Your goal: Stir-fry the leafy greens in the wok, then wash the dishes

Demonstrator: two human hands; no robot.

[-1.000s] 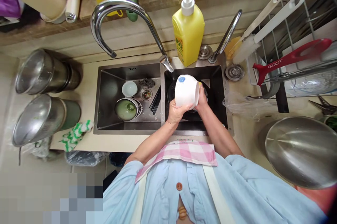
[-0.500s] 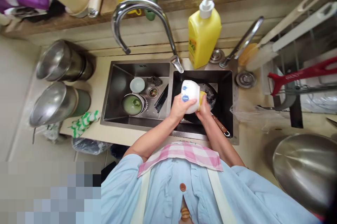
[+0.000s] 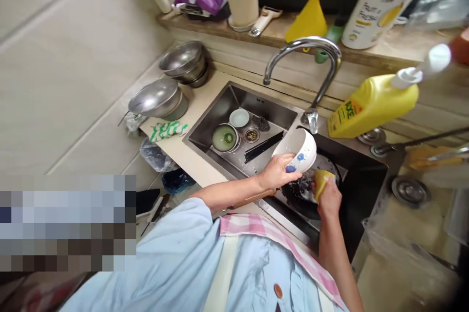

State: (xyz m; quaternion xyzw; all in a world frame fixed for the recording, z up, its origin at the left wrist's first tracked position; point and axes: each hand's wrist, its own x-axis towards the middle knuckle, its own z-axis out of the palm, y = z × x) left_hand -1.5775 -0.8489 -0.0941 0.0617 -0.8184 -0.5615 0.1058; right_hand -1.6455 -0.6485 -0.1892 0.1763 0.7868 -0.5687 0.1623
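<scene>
Left hand [image 3: 277,174] had the bowl [image 3: 296,150] by its near side, tilted, most of it sticking out past the fingers. Right hand [image 3: 330,198] pinched a sponge [image 3: 323,182] over a soapy pan [image 3: 306,192]. Chopsticks [image 3: 264,147] lay left, tap [image 3: 327,82] just beyond the bowl.

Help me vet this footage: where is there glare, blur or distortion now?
Head view: glare on the nearer steel bowl and faucet; head view, lower right: clear plastic bag looks smeared; head view, upper right: white bottle leans outward, probably wide-angle stretch; head view, lower left: pixelated block hides detail; head view, centre: blue-marked bowl fairly sharp.
</scene>
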